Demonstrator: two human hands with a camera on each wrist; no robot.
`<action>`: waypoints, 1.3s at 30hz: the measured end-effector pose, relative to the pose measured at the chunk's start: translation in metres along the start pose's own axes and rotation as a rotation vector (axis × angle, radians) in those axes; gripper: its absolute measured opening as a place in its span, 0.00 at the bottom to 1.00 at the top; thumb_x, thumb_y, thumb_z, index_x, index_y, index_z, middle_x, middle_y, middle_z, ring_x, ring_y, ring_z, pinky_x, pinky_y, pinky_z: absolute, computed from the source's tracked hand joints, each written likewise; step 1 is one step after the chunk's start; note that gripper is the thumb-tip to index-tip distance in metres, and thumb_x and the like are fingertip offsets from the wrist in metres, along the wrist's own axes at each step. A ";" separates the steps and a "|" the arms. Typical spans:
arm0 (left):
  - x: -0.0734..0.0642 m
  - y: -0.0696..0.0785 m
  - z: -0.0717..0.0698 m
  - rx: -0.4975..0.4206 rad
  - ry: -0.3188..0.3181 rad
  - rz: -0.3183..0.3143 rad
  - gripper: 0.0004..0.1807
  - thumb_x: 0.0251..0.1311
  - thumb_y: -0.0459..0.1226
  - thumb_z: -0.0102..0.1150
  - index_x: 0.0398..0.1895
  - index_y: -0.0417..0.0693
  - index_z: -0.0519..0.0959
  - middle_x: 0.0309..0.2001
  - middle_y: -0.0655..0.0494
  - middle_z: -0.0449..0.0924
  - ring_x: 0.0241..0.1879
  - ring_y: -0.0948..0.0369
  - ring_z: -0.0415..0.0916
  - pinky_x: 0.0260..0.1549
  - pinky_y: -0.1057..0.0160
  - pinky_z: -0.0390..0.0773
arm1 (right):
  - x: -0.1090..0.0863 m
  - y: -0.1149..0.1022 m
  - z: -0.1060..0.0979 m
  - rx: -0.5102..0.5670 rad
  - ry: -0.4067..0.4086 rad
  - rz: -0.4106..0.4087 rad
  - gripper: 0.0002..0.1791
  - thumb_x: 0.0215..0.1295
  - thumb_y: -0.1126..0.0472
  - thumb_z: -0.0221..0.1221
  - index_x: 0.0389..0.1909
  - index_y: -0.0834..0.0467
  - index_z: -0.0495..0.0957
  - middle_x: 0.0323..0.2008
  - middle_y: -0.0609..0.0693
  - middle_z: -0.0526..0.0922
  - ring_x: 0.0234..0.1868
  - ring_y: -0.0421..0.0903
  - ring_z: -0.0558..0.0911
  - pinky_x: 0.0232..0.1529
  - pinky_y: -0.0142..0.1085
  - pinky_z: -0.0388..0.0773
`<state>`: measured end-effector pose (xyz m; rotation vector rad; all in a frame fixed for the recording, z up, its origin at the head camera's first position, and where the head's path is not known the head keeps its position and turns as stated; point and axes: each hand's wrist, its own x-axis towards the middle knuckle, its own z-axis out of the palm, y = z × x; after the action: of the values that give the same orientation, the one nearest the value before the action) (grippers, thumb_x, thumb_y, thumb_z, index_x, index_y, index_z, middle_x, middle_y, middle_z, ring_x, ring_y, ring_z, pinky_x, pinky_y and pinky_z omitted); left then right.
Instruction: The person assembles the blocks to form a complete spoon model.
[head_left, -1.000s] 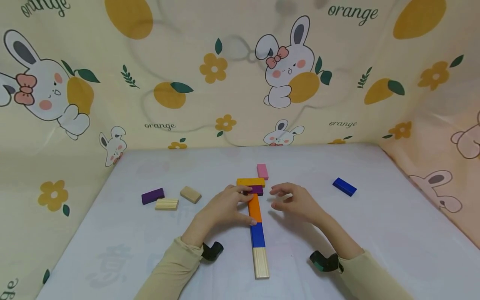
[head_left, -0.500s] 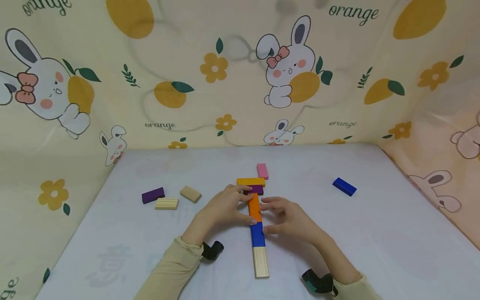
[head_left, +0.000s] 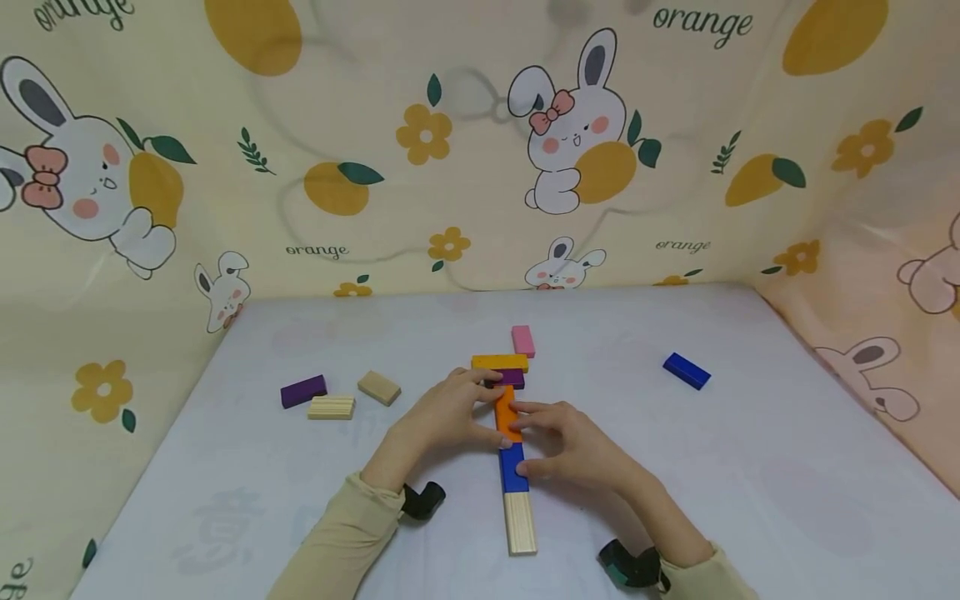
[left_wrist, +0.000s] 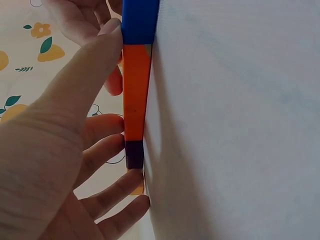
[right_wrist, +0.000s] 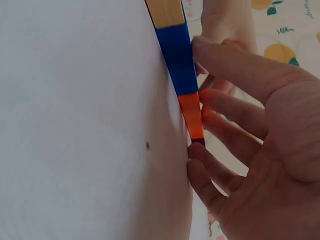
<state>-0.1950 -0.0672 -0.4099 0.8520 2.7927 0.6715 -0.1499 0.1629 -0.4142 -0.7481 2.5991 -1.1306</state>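
Note:
A line of blocks runs away from me: a plain wooden block (head_left: 520, 525) nearest, then a blue block (head_left: 513, 477) and an orange block (head_left: 506, 408). A purple block (head_left: 511, 379) and a yellow block (head_left: 499, 362) lie crosswise at its far end. My left hand (head_left: 448, 410) rests on the line, thumb at the blue-orange joint, fingertips by the orange and purple blocks. From the right, my right hand (head_left: 576, 443) touches it, thumb on the blue block (right_wrist: 179, 60) and forefingers on the orange block (right_wrist: 192, 114). Neither hand's fingers are curled round a block.
Beyond the yellow block lies a pink block (head_left: 523, 341). Another purple block (head_left: 303, 391) and two plain wooden blocks (head_left: 331, 407) are at the left; a second blue block (head_left: 687, 371) lies at the right. A patterned cloth (head_left: 465, 192) hangs behind the white-covered table (head_left: 750, 467).
My right hand has come left and nearer to me, from beside the purple block onto the orange and blue blocks. My left hand stays in place.

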 end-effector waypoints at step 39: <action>-0.077 -0.129 -0.066 -0.169 0.258 -0.199 0.39 0.47 0.52 0.76 0.58 0.37 0.77 0.57 0.42 0.76 0.57 0.44 0.71 0.55 0.42 0.70 | 0.001 -0.005 0.003 0.001 -0.017 0.048 0.27 0.54 0.53 0.73 0.57 0.49 0.80 0.67 0.44 0.70 0.69 0.54 0.62 0.65 0.62 0.55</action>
<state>-0.2124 -0.2298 -0.4098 0.4791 2.9334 1.0286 -0.1480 0.1576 -0.4129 -0.6887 2.5880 -1.1069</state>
